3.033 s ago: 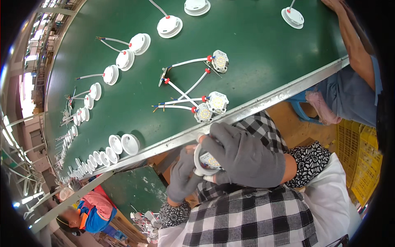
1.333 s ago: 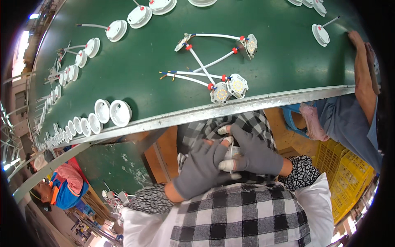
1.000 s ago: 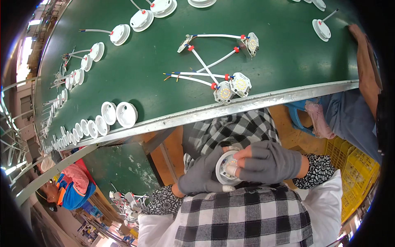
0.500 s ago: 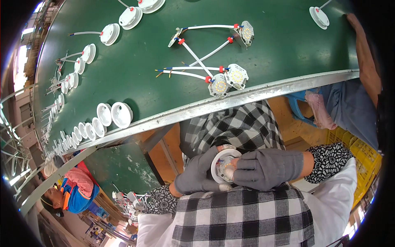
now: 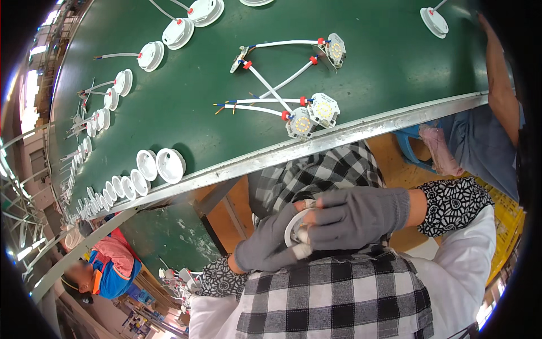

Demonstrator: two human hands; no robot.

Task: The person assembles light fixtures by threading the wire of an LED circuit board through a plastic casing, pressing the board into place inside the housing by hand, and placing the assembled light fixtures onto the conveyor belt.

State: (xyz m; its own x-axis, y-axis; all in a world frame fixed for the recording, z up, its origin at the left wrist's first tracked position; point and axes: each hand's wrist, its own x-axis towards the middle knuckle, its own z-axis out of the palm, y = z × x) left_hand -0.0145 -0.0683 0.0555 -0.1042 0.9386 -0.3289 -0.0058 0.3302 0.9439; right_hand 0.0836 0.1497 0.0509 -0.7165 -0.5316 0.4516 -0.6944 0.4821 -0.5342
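Note:
Both my hands wear grey gloves and meet over my lap, below the table's metal edge. My left hand (image 5: 268, 246) cups a white round lamp housing (image 5: 296, 227) from the left and beneath. My right hand (image 5: 353, 217) lies across the housing's right side, fingers closed over it. Only a curved slice of the housing shows between the gloves. On the green table (image 5: 192, 107) just above lie several small square LED boards with white wires (image 5: 313, 112), red sleeves on the wires.
A row of white round housings (image 5: 162, 165) runs along the table's left edge into the distance. More wired housings (image 5: 151, 55) lie further out. Another person's bare arm (image 5: 499, 90) reaches onto the table at right. A person in orange and blue (image 5: 107, 265) sits lower left.
Both hands stay joined on the white housing over my lap; the right hand has slid further across it, covering more. The view has shifted slightly.

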